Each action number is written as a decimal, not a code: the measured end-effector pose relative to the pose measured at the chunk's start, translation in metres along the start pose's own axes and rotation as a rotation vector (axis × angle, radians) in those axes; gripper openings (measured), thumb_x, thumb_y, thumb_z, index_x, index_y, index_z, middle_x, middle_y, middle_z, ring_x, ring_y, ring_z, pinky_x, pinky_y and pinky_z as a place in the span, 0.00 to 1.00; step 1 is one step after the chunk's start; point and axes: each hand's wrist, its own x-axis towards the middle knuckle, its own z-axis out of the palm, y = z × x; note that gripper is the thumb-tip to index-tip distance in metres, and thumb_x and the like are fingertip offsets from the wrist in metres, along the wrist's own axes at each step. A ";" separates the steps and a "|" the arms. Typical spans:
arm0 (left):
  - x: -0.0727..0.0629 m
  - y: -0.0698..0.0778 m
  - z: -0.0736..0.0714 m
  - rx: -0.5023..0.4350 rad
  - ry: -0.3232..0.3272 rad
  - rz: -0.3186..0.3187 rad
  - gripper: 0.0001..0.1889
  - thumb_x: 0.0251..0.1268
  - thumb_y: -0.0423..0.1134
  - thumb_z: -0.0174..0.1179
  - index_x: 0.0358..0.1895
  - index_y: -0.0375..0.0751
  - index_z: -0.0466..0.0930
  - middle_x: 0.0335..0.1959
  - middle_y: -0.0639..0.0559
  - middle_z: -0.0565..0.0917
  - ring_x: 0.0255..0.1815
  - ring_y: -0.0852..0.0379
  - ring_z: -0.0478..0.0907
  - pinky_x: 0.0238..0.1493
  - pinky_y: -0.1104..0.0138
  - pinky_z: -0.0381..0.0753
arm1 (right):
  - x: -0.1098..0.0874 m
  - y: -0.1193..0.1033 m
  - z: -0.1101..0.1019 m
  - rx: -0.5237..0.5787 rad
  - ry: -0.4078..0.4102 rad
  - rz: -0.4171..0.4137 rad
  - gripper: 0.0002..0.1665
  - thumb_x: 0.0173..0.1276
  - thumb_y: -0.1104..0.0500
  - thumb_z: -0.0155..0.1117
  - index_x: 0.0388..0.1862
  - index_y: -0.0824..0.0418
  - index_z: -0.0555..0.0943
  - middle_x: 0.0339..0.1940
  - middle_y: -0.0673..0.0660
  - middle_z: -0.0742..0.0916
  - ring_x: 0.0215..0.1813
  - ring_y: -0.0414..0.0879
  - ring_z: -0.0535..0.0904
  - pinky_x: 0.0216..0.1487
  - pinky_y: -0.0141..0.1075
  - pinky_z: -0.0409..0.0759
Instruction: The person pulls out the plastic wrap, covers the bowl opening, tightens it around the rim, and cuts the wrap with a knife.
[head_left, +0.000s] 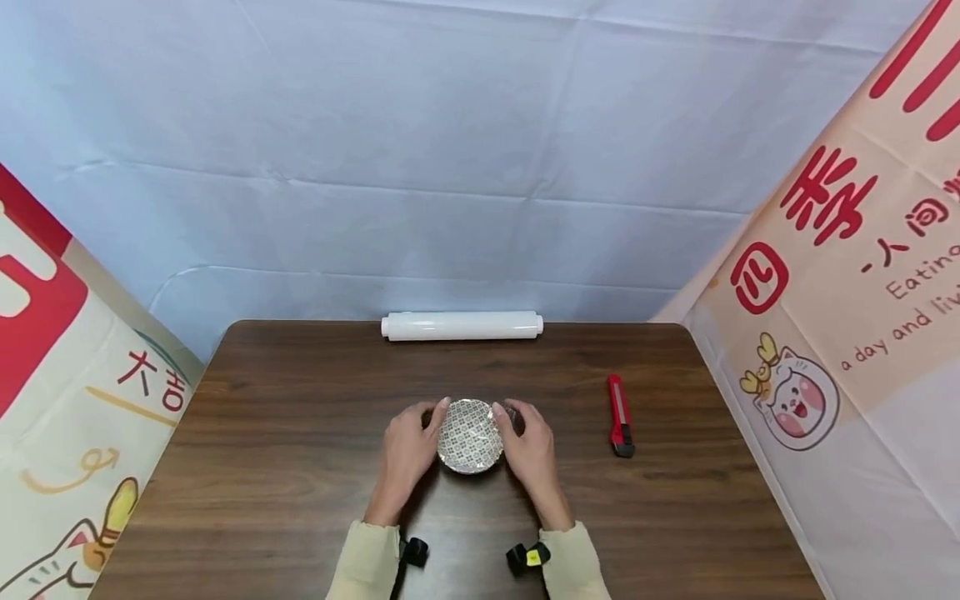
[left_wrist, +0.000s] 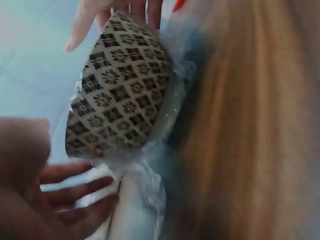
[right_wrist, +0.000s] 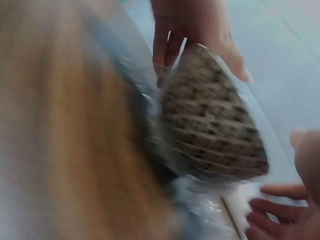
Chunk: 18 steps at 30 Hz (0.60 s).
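A bowl (head_left: 470,437) with a dark floral lattice pattern stands upright on the table between both hands. Clear plastic film (left_wrist: 150,185) covers it and hangs crumpled about its sides and base. My left hand (head_left: 409,442) is at the bowl's left side, thumb raised near the rim, fingers loosely bent beside the film. On the right side, my right hand (head_left: 529,442) mirrors it, its thumb by the rim. In the right wrist view, the right hand's fingers (right_wrist: 275,210) are spread beside the bowl. Blur in both wrist views hides exact finger contact.
A white roll (head_left: 462,326) lies along the back edge of the brown wooden table (head_left: 300,392). To the right lies a red and black utility knife (head_left: 620,417). A pale cloth (head_left: 420,167) hangs behind; printed sheets flank both sides.
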 end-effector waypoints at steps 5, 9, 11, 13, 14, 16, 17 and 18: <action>0.013 0.004 0.012 -0.198 -0.183 0.046 0.29 0.83 0.62 0.47 0.63 0.44 0.85 0.61 0.43 0.88 0.67 0.41 0.82 0.70 0.46 0.80 | 0.013 0.000 0.002 0.010 -0.269 -0.019 0.31 0.84 0.37 0.50 0.68 0.56 0.82 0.65 0.59 0.87 0.69 0.57 0.82 0.72 0.56 0.79; 0.013 0.000 0.020 -0.192 -0.268 0.024 0.30 0.86 0.59 0.44 0.65 0.39 0.83 0.61 0.39 0.87 0.65 0.38 0.83 0.67 0.44 0.82 | 0.009 0.001 0.008 -0.004 -0.343 -0.010 0.29 0.86 0.41 0.47 0.67 0.58 0.82 0.63 0.61 0.89 0.66 0.59 0.84 0.68 0.59 0.81; 0.014 -0.002 0.021 -0.197 -0.277 -0.005 0.30 0.86 0.59 0.43 0.58 0.38 0.85 0.51 0.37 0.90 0.57 0.39 0.86 0.60 0.45 0.84 | 0.008 0.001 0.010 -0.011 -0.320 0.003 0.27 0.87 0.43 0.47 0.65 0.58 0.83 0.60 0.61 0.90 0.64 0.60 0.85 0.66 0.59 0.82; 0.015 -0.003 0.021 -0.197 -0.260 -0.034 0.29 0.86 0.59 0.43 0.50 0.40 0.88 0.41 0.40 0.90 0.47 0.45 0.86 0.52 0.50 0.85 | 0.007 0.000 0.012 -0.010 -0.286 0.023 0.26 0.87 0.44 0.47 0.62 0.58 0.85 0.57 0.60 0.91 0.61 0.59 0.86 0.63 0.58 0.83; 0.016 -0.002 0.021 -0.197 -0.257 -0.048 0.29 0.86 0.60 0.44 0.46 0.42 0.88 0.36 0.43 0.89 0.43 0.48 0.85 0.48 0.54 0.84 | 0.007 0.000 0.013 -0.018 -0.269 0.031 0.26 0.87 0.43 0.47 0.60 0.57 0.86 0.54 0.59 0.91 0.58 0.57 0.87 0.60 0.56 0.84; 0.018 -0.001 0.020 -0.192 -0.269 -0.073 0.30 0.85 0.60 0.44 0.36 0.43 0.86 0.27 0.45 0.83 0.35 0.52 0.80 0.41 0.59 0.80 | 0.007 -0.002 0.014 -0.036 -0.244 0.054 0.26 0.87 0.43 0.47 0.56 0.56 0.87 0.47 0.58 0.92 0.51 0.53 0.87 0.53 0.52 0.85; 0.018 -0.001 0.019 -0.185 -0.274 -0.083 0.30 0.85 0.61 0.44 0.32 0.43 0.85 0.24 0.47 0.81 0.32 0.53 0.78 0.39 0.60 0.79 | 0.006 -0.003 0.015 -0.040 -0.230 0.065 0.25 0.87 0.43 0.47 0.53 0.56 0.87 0.44 0.57 0.91 0.47 0.51 0.87 0.49 0.50 0.85; 0.019 0.000 0.019 -0.175 -0.275 -0.089 0.30 0.84 0.61 0.45 0.30 0.44 0.85 0.23 0.49 0.81 0.32 0.55 0.78 0.39 0.62 0.78 | 0.005 -0.003 0.016 -0.048 -0.222 0.075 0.25 0.87 0.43 0.48 0.51 0.56 0.87 0.41 0.57 0.91 0.43 0.50 0.86 0.46 0.49 0.84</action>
